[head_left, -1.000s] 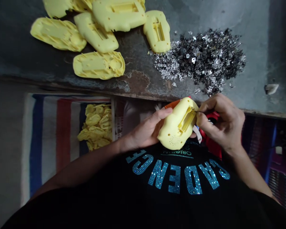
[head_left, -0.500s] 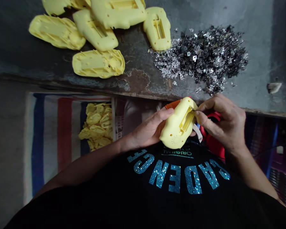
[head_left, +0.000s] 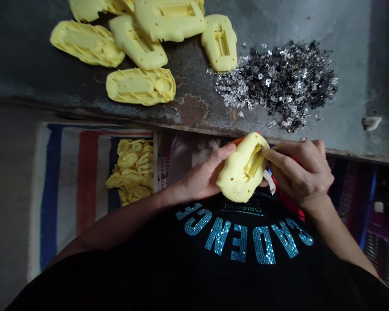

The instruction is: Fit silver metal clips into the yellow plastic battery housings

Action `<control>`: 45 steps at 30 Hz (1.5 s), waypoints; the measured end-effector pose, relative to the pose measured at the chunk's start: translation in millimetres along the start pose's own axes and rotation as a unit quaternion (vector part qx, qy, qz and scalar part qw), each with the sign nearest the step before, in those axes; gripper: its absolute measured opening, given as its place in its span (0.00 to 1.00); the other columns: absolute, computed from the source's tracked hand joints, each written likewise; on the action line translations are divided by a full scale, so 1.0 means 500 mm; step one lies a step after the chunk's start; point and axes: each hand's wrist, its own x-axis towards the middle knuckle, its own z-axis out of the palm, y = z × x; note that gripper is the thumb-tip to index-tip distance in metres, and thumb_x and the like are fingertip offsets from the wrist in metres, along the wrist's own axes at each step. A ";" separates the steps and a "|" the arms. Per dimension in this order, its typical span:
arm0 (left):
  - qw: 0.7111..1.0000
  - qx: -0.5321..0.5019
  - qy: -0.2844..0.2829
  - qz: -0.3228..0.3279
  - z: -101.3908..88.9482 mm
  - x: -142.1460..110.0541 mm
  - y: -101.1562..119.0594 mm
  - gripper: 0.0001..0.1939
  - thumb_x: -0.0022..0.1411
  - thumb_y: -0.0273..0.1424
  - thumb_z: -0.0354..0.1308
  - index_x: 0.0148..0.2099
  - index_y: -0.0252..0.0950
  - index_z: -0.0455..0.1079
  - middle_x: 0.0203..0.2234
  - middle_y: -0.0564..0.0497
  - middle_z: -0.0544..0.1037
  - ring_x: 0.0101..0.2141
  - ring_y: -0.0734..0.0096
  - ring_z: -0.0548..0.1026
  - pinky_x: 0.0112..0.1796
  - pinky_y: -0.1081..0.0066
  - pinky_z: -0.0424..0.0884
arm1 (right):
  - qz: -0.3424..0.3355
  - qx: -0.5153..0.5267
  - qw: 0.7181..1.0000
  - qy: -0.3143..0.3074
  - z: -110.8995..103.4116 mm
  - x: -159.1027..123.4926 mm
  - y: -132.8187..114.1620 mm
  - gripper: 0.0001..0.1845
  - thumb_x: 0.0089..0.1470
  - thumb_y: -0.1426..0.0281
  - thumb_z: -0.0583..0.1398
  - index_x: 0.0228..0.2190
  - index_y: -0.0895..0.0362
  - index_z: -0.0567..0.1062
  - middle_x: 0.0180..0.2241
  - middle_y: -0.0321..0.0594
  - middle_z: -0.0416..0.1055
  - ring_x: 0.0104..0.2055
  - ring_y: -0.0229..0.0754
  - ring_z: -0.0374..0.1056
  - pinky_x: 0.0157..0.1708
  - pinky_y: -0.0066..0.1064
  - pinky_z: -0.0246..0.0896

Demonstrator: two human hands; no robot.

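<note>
The yellow plastic casing (head_left: 243, 168) is held in front of the person's chest, between both hands, with its upper end just at the front edge of the tabletop (head_left: 189, 110). Its long axis tilts toward the upper right. A rectangular recessed slot faces up, and a cluster of small holes sits near the lower end.

The left hand (head_left: 201, 175) supports the casing from the left side, with the palm partly open and the fingers (head_left: 218, 152) extended along the casing's upper left edge. The right hand (head_left: 300, 172) is curled over the casing's right side, with its fingertips (head_left: 266, 152) closed against the upper end of the slot. Whether they also pinch a small part there cannot be determined.

A white strip (head_left: 269, 182) hangs just beside the casing, and red material (head_left: 291, 207) lies beneath the right wrist. On the tabletop, a heap of small metal clips (head_left: 288, 84) lies near the back, just beside several yellow plastic casings (head_left: 141, 86). More yellow casings (head_left: 131, 172) are piled on a striped woven sheet (head_left: 68, 181) below the tabletop's front edge, left of the left hand.
</note>
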 end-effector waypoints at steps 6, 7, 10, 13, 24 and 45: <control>1.000 0.014 -0.019 -0.014 0.003 -0.010 0.009 0.49 0.74 0.59 0.71 0.85 0.42 0.64 0.59 0.37 0.90 0.48 0.47 0.93 0.56 0.47 0.89 | 0.052 0.070 0.996 0.013 -0.016 0.018 -0.001 0.19 0.72 0.77 0.69 0.56 0.42 0.87 0.46 0.39 0.88 0.40 0.47 0.83 0.40 0.45 0.72; 1.000 0.015 -0.020 -0.012 0.004 -0.010 0.009 0.49 0.74 0.59 0.72 0.85 0.42 0.64 0.60 0.37 0.90 0.48 0.47 0.93 0.57 0.47 0.89 | 0.039 0.069 0.997 0.018 -0.015 0.020 0.001 0.18 0.72 0.76 0.69 0.55 0.42 0.87 0.45 0.39 0.88 0.39 0.47 0.82 0.40 0.45 0.72; 1.000 0.010 -0.012 -0.004 0.008 -0.009 0.003 0.48 0.73 0.58 0.73 0.84 0.42 0.66 0.64 0.36 0.88 0.54 0.43 0.92 0.59 0.46 0.89 | 0.007 0.052 0.998 0.026 -0.008 0.021 0.005 0.15 0.72 0.75 0.70 0.54 0.44 0.86 0.43 0.39 0.88 0.36 0.45 0.80 0.38 0.45 0.66; 1.000 0.001 0.002 0.012 0.011 -0.007 -0.005 0.46 0.73 0.56 0.73 0.83 0.41 0.67 0.69 0.35 0.85 0.63 0.39 0.88 0.60 0.46 0.88 | -0.009 0.019 1.000 0.016 0.001 0.016 0.007 0.15 0.73 0.73 0.70 0.56 0.43 0.84 0.45 0.38 0.89 0.35 0.44 0.78 0.37 0.45 0.63; 0.998 0.052 -0.016 -0.021 0.015 -0.013 0.014 0.54 0.73 0.64 0.69 0.87 0.44 0.60 0.58 0.36 0.90 0.45 0.45 0.93 0.41 0.57 0.90 | 0.179 0.264 0.944 -0.084 -0.034 0.050 0.031 0.13 0.72 0.59 0.72 0.56 0.44 0.89 0.48 0.43 0.88 0.45 0.51 0.83 0.43 0.44 0.82; 0.980 0.193 0.039 0.033 0.029 -0.049 0.021 0.39 0.71 0.57 0.77 0.73 0.40 0.82 0.58 0.37 0.90 0.51 0.54 0.90 0.44 0.70 0.80 | 0.165 0.238 0.952 -0.097 -0.010 0.028 0.020 0.12 0.66 0.64 0.73 0.48 0.49 0.79 0.38 0.34 0.82 0.32 0.40 0.75 0.34 0.33 0.75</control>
